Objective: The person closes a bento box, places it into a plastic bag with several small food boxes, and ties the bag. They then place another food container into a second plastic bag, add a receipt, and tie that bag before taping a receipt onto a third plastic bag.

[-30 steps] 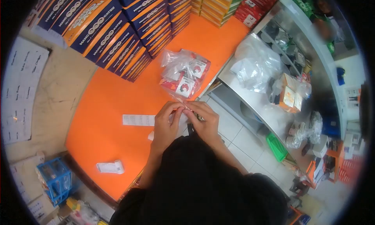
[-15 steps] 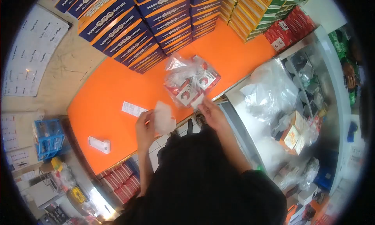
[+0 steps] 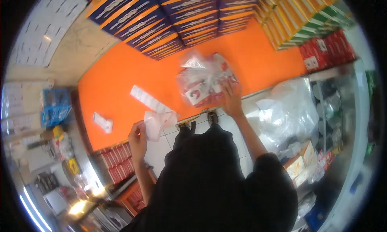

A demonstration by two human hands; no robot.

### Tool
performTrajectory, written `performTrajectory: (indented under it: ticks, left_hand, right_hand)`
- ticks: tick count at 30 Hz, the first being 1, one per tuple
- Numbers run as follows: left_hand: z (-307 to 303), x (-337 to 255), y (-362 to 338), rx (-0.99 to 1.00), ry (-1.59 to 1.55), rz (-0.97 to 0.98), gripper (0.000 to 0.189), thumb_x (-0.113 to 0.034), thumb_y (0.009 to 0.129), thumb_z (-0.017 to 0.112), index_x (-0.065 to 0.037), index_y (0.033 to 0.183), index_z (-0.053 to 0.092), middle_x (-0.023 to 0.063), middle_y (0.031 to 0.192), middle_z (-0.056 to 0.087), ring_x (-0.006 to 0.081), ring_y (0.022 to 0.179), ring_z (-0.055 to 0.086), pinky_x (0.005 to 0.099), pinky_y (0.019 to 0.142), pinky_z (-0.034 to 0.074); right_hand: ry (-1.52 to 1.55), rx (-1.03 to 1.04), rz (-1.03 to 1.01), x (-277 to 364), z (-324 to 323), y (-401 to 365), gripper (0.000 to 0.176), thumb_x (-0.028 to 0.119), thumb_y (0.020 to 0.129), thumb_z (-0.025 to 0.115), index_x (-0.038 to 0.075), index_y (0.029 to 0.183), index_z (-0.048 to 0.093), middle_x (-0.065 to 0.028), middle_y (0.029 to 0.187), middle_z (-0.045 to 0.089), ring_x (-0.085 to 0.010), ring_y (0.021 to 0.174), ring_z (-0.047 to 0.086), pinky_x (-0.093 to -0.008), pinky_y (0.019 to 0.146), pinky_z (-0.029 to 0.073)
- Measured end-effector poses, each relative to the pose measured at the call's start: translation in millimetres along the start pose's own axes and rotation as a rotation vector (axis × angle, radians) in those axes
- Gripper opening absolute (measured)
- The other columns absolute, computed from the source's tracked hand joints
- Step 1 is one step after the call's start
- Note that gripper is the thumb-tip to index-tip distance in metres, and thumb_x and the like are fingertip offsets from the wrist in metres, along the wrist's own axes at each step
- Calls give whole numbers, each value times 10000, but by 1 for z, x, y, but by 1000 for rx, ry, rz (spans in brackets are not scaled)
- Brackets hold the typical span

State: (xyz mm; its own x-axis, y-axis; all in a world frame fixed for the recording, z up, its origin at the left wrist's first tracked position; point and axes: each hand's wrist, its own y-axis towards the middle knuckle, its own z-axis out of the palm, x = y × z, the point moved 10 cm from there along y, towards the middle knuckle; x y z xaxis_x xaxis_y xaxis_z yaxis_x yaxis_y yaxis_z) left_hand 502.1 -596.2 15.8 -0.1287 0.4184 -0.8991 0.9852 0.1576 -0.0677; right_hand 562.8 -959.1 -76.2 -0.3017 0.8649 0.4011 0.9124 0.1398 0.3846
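Note:
A thin white sheet (image 3: 154, 126), either paper or plastic, is pinched in my left hand (image 3: 138, 138) at the front edge of the orange counter. It looks slightly creased. My right hand (image 3: 231, 100) rests with fingers stretched out against a clear plastic bag (image 3: 197, 73). Inside that bag are red-and-white packets (image 3: 197, 94); motion blur hides their print. Between the two hands a long receipt strip (image 3: 149, 100) lies on the counter, its near end by the white sheet.
Stacks of dark blue and orange boxes (image 3: 197, 14) line the back of the orange counter (image 3: 117, 79). Yellow-green boxes (image 3: 298, 18) and red boxes (image 3: 328, 52) stand to the right. A small white roll (image 3: 103, 122) sits at left. Clear plastic bags (image 3: 288, 107) fill the right-hand counter.
My right hand has moved from holding a small white piece to the bag's right side. My left hand has lowered slightly with the white sheet. The view has shifted.

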Motion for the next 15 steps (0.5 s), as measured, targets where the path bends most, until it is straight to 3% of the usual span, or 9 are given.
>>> performTrajectory:
  ticks: [1,4,6,8,10,12,13,14,15]
  left_hand:
    - [-10,-2,-2,-56,-26,11,155,-97,977,498,9,1061,575,3,852,567,56,735,515,203,596,425]
    - [-46,-5,-6,-267,-113,-37,151,-118,984,490,-3,1040,571,-20,814,539,32,692,473,198,551,386]
    - [-71,-21,-1,-402,-197,-12,157,-140,988,487,-7,1020,565,-36,780,511,22,661,440,195,523,360]
    - [-88,-45,20,-396,-232,28,179,-164,975,516,-3,1046,552,-34,771,511,16,644,440,183,518,349]
    - [-96,-99,45,-436,-251,47,218,-182,967,535,7,1072,564,-33,763,533,13,644,442,181,517,345]
    - [-117,-155,72,-476,-156,233,231,-194,963,544,13,1057,584,-1,836,618,37,736,536,201,583,416]
    - [-136,-181,84,-528,-96,363,234,-193,955,552,18,1047,590,32,876,641,66,770,569,227,609,441]
    - [-160,-208,94,-582,-28,492,237,-192,947,560,23,1038,596,66,916,665,96,804,601,253,634,466]
    - [-186,-237,104,-645,131,512,286,-249,921,557,11,1009,637,119,921,685,209,835,639,338,697,488]
  right_hand:
    - [-71,38,13,-8,9,-1,520,328,918,503,60,1358,436,-134,1413,418,-290,1367,325,-591,1115,77]
    - [-154,-43,88,4,10,-9,517,267,912,546,19,1349,426,-167,1402,421,-324,1349,344,-561,1113,152]
    - [311,-239,83,34,-25,-2,613,244,842,650,20,1361,414,-196,1417,395,-333,1331,368,-518,1083,262]
    - [681,19,-174,126,-1,16,715,224,759,752,3,1350,414,-237,1380,406,-372,1288,402,-490,1057,323]
    - [991,64,-212,223,-23,66,791,297,679,820,-11,1307,451,-233,1349,431,-374,1279,408,-469,1090,286]
    - [1069,58,-133,279,-1,103,626,318,733,792,-32,1189,543,-204,1143,581,-318,1069,569,-399,972,410]
    - [1074,72,-175,295,-2,120,626,318,733,792,-32,1189,543,-204,1143,581,-318,1069,569,-399,972,410]
    - [971,513,-100,323,34,128,528,311,789,748,-40,1138,567,-157,1026,620,-249,936,590,-351,847,444]
    - [815,937,-19,342,65,114,444,304,845,705,-49,1088,591,-111,909,660,-181,803,612,-304,723,478]
